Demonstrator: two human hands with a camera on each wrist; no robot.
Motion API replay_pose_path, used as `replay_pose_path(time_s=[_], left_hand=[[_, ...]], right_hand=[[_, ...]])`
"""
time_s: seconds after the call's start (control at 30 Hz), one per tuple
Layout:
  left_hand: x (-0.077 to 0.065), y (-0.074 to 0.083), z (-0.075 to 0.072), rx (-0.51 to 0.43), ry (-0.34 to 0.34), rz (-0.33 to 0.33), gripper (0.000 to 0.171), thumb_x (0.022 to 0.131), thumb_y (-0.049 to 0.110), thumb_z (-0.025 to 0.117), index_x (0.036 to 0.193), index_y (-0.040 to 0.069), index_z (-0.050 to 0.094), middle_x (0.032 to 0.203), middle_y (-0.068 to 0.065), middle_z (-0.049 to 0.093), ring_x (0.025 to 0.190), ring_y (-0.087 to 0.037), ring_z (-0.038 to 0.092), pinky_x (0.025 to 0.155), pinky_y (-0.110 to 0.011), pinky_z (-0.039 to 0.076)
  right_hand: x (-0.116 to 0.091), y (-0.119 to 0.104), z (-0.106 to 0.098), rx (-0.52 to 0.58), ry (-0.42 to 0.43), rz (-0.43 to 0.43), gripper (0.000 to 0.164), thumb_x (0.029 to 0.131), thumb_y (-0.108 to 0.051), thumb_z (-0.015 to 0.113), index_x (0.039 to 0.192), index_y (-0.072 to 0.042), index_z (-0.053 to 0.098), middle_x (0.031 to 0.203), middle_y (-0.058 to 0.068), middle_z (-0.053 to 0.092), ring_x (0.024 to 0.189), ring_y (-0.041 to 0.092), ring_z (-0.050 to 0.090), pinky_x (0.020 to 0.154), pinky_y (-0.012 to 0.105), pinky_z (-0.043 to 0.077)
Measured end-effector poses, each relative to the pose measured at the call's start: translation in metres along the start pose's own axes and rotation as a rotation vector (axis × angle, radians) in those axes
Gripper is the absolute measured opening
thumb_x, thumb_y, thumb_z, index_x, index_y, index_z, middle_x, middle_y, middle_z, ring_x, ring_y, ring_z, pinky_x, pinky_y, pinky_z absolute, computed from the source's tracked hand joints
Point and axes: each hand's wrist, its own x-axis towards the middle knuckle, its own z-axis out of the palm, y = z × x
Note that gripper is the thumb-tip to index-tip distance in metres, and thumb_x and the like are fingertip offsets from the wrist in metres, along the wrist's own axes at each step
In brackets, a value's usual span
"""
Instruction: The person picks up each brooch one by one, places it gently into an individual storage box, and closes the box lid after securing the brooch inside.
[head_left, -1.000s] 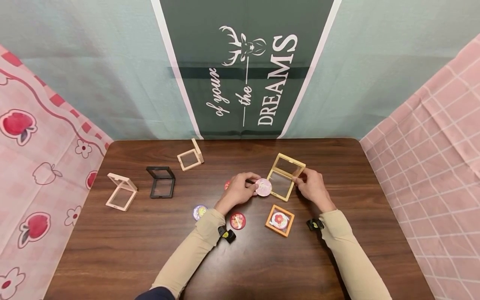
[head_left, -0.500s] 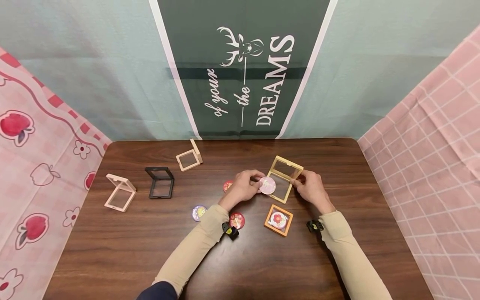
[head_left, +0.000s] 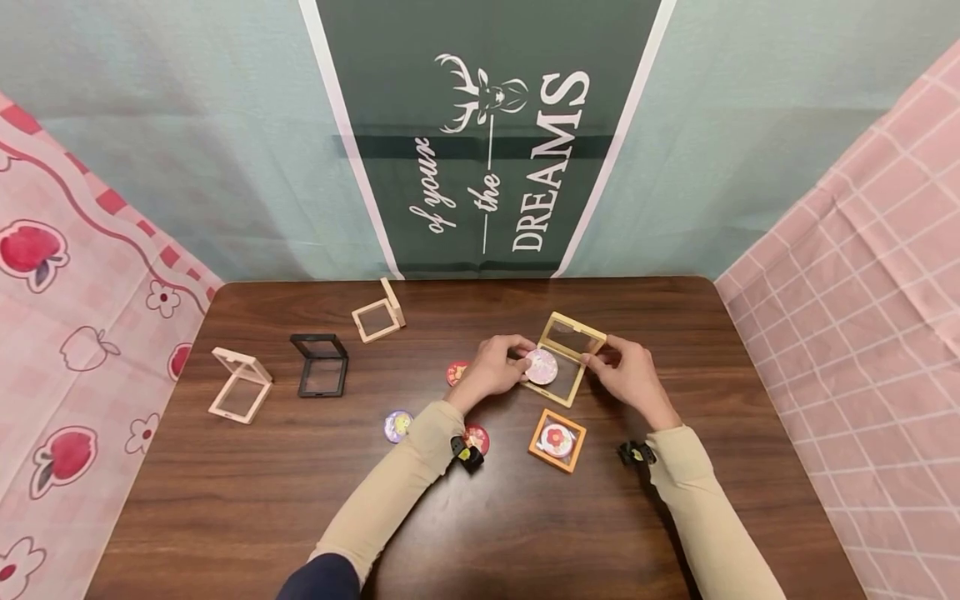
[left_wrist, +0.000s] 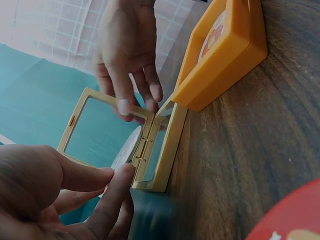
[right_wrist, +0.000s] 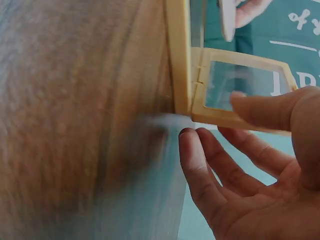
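Note:
My left hand [head_left: 495, 367] pinches the edge of a round pink badge [head_left: 542, 367] between thumb and fingers. The badge is over the lower half of a yellow hinged display frame [head_left: 577, 323], whose lid stands raised at the back. With thumb and fingers, my right hand [head_left: 628, 371] grips the right side of that lid; in the right wrist view the thumb [right_wrist: 265, 110] lies on one face and the fingers are at the other. In the left wrist view the badge [left_wrist: 128, 147] is tilted near the hinge. Nearer me lies an orange frame [head_left: 537, 433] with a red-flower badge inside.
Two red badges, one [head_left: 456, 372] behind the left hand and one [head_left: 477, 437] partly under the left wrist, lie near a purple badge [head_left: 398, 426]. At left stand open frames: pale pink [head_left: 232, 414], black [head_left: 324, 394] and beige [head_left: 381, 335]. Curtains border the wooden table [head_left: 525, 533].
My left hand has carried the pink badge to the right, from beside the yellow frame to over its lower half. My right hand has kept its grip on the lid, which shifted slightly.

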Motion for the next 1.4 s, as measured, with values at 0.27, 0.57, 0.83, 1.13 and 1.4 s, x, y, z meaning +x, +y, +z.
replay_pose_path(time_s=[0.27,0.57,0.83,1.13,1.4], left_hand=[[0.003,0.004,0.004,0.005,-0.013,-0.011,0.024,0.104,0.01,0.068,0.126,0.011,0.075,0.115,-0.007,0.075,0.079,-0.008,0.074,0.07,-0.022,0.059],[0.006,0.007,0.01,0.019,-0.021,-0.029,0.024,0.103,0.009,0.069,0.126,0.012,0.076,0.114,-0.007,0.074,0.076,-0.005,0.071,0.069,-0.021,0.058],[0.01,0.008,0.016,0.061,-0.011,-0.03,0.023,0.103,0.01,0.07,0.125,0.012,0.076,0.111,-0.004,0.075,0.073,-0.003,0.07,0.066,-0.019,0.056],[0.013,0.009,0.018,0.151,0.023,-0.021,0.021,0.1,0.016,0.075,0.121,0.017,0.08,0.105,0.001,0.077,0.088,-0.007,0.069,0.077,-0.022,0.054],[0.012,0.011,0.02,0.192,0.053,-0.023,0.019,0.099,0.017,0.077,0.117,0.019,0.082,0.102,0.005,0.078,0.101,-0.011,0.069,0.081,-0.025,0.054]], right_hand=[[-0.004,0.003,-0.011,0.203,0.026,0.018,0.03,0.099,-0.019,0.079,0.12,0.0,0.073,0.113,0.023,0.076,0.092,0.009,0.074,0.076,0.012,0.056],[-0.006,-0.001,-0.015,0.392,0.078,0.004,0.03,0.108,-0.018,0.066,0.125,0.006,0.072,0.117,0.031,0.072,0.093,0.006,0.076,0.084,0.024,0.062],[-0.006,0.0,-0.015,0.414,0.087,0.005,0.028,0.106,-0.014,0.068,0.123,0.008,0.074,0.117,0.033,0.072,0.09,0.001,0.074,0.083,0.023,0.062],[-0.005,0.001,-0.017,0.425,0.074,0.009,0.028,0.106,-0.014,0.068,0.122,0.008,0.074,0.116,0.033,0.073,0.091,0.007,0.076,0.083,0.025,0.063],[-0.005,0.001,-0.017,0.426,0.065,0.01,0.028,0.105,-0.014,0.069,0.121,0.008,0.075,0.116,0.033,0.073,0.092,0.01,0.077,0.083,0.024,0.062]])
